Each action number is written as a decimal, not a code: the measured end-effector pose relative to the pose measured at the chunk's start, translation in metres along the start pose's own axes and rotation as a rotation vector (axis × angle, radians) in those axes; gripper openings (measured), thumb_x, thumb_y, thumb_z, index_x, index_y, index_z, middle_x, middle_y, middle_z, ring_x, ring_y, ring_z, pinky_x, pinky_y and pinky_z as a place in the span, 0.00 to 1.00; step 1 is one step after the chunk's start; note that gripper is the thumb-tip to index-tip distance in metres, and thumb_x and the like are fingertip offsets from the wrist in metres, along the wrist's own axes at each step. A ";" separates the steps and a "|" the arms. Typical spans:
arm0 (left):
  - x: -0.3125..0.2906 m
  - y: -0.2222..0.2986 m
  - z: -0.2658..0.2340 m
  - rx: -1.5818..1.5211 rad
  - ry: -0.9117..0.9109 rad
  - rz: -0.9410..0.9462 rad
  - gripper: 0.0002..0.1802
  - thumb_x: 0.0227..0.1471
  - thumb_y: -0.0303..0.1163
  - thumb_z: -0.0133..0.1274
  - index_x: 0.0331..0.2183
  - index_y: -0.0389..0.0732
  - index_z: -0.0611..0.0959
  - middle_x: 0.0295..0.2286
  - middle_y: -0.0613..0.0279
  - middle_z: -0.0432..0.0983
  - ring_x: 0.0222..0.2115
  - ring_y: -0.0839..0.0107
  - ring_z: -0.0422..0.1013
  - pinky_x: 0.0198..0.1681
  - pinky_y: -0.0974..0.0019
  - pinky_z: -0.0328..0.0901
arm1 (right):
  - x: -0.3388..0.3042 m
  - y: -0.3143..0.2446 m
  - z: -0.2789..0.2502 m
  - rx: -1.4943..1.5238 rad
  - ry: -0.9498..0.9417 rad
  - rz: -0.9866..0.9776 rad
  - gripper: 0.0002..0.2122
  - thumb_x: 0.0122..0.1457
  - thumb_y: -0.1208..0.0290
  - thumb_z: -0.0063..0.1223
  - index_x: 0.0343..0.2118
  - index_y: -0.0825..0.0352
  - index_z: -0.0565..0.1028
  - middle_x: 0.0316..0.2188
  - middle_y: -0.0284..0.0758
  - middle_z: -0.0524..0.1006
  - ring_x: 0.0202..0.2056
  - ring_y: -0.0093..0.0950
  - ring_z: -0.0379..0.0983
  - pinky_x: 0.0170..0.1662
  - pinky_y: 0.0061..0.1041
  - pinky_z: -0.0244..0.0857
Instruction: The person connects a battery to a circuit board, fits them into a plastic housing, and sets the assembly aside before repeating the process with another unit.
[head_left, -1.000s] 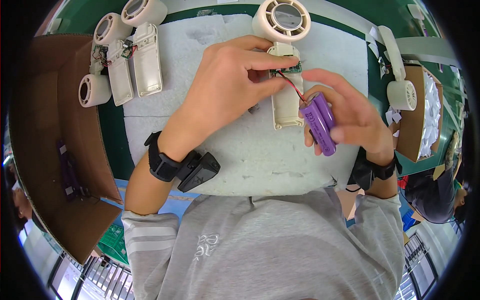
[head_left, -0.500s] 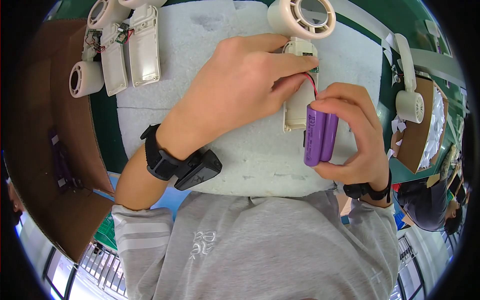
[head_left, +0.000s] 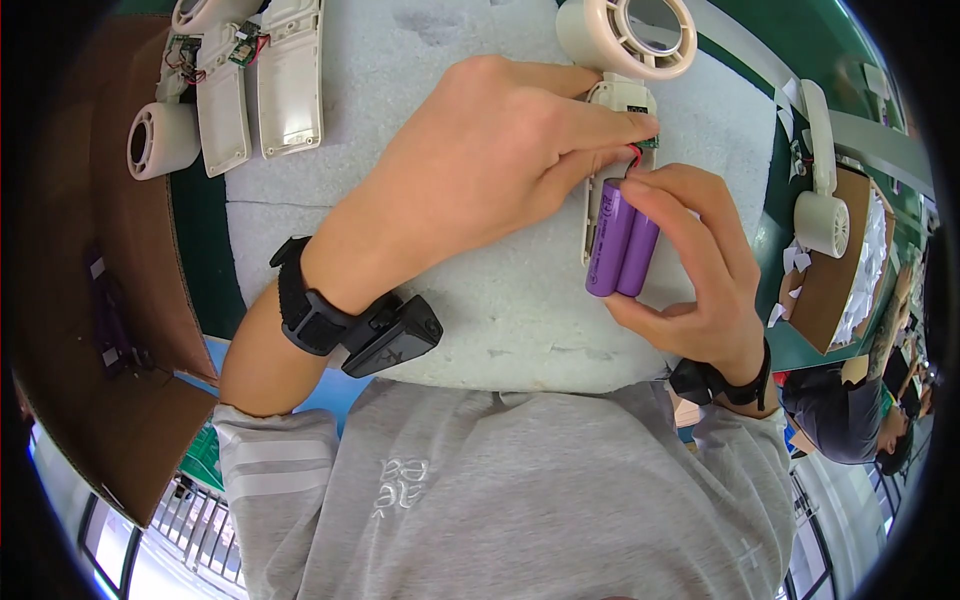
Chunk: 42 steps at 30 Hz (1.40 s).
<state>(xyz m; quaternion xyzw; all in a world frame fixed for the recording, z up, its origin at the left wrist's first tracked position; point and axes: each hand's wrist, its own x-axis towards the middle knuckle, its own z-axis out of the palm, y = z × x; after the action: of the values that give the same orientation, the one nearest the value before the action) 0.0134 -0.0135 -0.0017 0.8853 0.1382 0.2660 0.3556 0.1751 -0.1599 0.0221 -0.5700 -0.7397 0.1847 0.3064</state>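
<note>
My left hand (head_left: 500, 150) grips a cream handheld fan's open handle shell (head_left: 592, 225) near its upper end, fingers pressed by the small green circuit board (head_left: 648, 142). Above them is the fan's round head (head_left: 628, 38). In my right hand (head_left: 715, 275) is a purple battery pack (head_left: 622, 240) of two joined cylinders, pinched at its ends between thumb and fingers. It tilts over the lower part of the shell, covering much of it; whether it touches the inside I cannot tell. Short red and black wires (head_left: 634, 158) run from its top toward the board.
A white foam mat (head_left: 480, 335) lies under the work. Opened fan shells (head_left: 290, 90) with boards lie at the upper left, beside a cardboard box (head_left: 60, 200) holding dark purple pieces (head_left: 115, 320). On the right are another fan (head_left: 822, 222), a box (head_left: 855, 260) of white pieces and a person (head_left: 840, 410).
My right hand has brought the battery pack up and left, over the shell, and tilted it. The fan and my left hand sit slightly farther right in view.
</note>
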 end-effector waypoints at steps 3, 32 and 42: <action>-0.001 0.001 0.000 -0.015 0.001 0.014 0.16 0.44 0.24 0.60 0.39 0.44 0.85 0.32 0.55 0.79 0.25 0.62 0.76 0.26 0.66 0.68 | 0.000 -0.003 0.001 -0.049 0.031 -0.029 0.31 0.30 0.79 0.66 0.45 0.72 0.73 0.47 0.45 0.71 0.44 0.41 0.71 0.45 0.34 0.68; 0.002 0.003 0.001 0.006 0.038 0.016 0.12 0.46 0.28 0.59 0.37 0.44 0.86 0.29 0.53 0.80 0.25 0.59 0.77 0.33 0.68 0.72 | -0.001 -0.013 -0.001 -0.210 0.005 0.093 0.22 0.32 0.82 0.66 0.37 0.71 0.79 0.49 0.48 0.73 0.43 0.42 0.73 0.41 0.32 0.73; 0.013 0.009 -0.027 -0.317 -0.271 -0.234 0.18 0.45 0.31 0.60 0.41 0.39 0.81 0.31 0.51 0.76 0.27 0.54 0.74 0.29 0.63 0.68 | 0.002 -0.014 0.002 -0.081 0.083 0.196 0.19 0.32 0.83 0.68 0.33 0.70 0.77 0.49 0.47 0.74 0.43 0.39 0.75 0.41 0.30 0.73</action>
<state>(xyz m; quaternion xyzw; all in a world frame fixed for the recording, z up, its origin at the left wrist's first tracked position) 0.0098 0.0009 0.0256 0.8240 0.1474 0.1203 0.5338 0.1637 -0.1620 0.0296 -0.6588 -0.6738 0.1599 0.2939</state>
